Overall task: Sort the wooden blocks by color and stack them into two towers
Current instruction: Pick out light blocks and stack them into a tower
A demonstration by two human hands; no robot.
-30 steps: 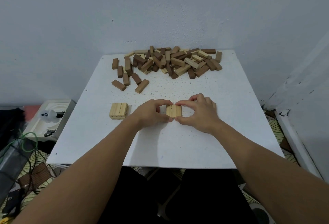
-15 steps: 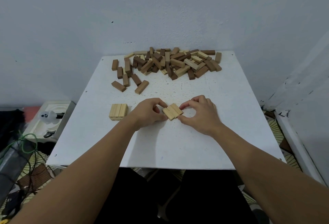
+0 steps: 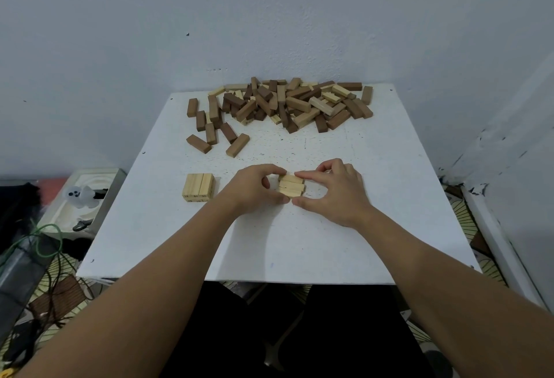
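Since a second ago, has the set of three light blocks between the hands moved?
Yes. The three light blocks have been turned about a quarter turn in place; they now lie crosswise, while the stacked light blocks to their left stayed put.

**Blocks on the table**

A loose heap of blocks [image 3: 281, 104] lies at twelve o'clock on the table [image 3: 374, 212]. Near centre sits a small set of blocks [image 3: 291, 187]; at its nine o'clock, apart, a squared block group [image 3: 198, 187].

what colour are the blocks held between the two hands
Light, pale wood blocks, pinched between the left hand and right hand; the head view shows it.
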